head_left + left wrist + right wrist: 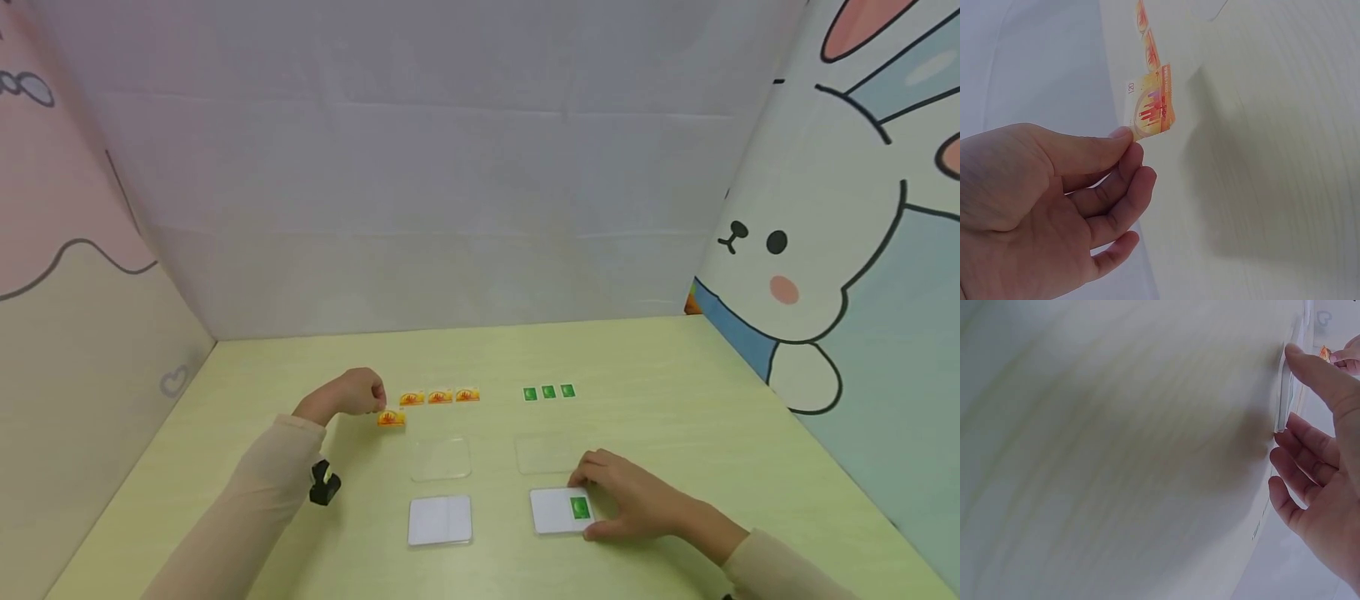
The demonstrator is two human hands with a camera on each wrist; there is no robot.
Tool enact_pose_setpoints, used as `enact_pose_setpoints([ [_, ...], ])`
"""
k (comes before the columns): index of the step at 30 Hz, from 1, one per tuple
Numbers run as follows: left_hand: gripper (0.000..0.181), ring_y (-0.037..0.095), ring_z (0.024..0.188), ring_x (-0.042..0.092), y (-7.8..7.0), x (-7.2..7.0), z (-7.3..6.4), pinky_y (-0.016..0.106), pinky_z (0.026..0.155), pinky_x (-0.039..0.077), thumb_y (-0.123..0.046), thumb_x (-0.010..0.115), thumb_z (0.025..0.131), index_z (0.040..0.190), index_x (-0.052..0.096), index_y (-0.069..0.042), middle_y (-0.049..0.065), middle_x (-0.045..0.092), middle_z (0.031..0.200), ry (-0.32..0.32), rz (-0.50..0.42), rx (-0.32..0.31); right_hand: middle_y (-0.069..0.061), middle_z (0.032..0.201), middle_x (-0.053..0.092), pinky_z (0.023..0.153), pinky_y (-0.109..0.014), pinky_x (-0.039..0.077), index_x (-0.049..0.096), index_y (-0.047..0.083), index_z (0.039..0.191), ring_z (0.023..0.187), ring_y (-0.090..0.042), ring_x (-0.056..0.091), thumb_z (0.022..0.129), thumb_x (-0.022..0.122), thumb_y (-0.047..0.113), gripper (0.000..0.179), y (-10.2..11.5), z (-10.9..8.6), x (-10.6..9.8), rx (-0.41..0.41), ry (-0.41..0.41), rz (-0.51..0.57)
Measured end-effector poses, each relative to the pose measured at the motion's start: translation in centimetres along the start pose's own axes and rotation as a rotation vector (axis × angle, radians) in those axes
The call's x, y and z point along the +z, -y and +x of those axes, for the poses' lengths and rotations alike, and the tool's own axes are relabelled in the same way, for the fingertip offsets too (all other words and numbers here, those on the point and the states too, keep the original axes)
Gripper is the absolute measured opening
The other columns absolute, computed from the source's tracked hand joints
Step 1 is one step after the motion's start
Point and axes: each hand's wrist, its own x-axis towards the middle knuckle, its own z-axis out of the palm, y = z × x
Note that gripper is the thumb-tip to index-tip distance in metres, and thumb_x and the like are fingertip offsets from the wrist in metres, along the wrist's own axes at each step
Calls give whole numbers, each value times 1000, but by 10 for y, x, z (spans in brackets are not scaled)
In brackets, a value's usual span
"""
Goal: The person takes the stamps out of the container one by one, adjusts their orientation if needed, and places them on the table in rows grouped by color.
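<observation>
Between thumb and index finger, my left hand (358, 392) pinches an orange postage stamp (1150, 106) with a skyline print. The stamp is held off the table, in front of a row of several like it. My right hand (630, 500) grips the right side of a white card (553, 511), thumb at the near edge and fingers at the far edge. A green stamp (580, 507) lies on this card's right part. The right wrist view shows the card only edge-on.
Orange stamps (439, 397) and green stamps (549, 392) lie in rows farther back. Two clear plastic trays (441, 459) are in the middle. A white card stack (440, 521) sits at the front left. Walls border the table (360, 550) at the back and sides.
</observation>
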Motion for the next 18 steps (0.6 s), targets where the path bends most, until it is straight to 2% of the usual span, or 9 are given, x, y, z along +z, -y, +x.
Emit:
enact_pose_setpoints([
  [9, 10, 14, 69, 48, 7, -2, 5, 24, 62, 40, -6, 59, 90, 82, 62, -2, 4, 58, 77, 0, 5, -3, 11, 107, 57, 89, -29, 49, 61, 15, 111, 97, -3, 50, 79, 72, 52, 50, 1, -1, -1, 0, -3, 9],
  [18, 8, 14, 69, 48, 7, -6, 2, 24, 63, 40, -5, 58, 90, 84, 62, -2, 5, 59, 78, 16, -23, -23, 12, 107, 57, 90, -29, 48, 61, 17, 111, 97, -2, 49, 79, 71, 55, 50, 2, -2, -1, 11, 9, 10],
])
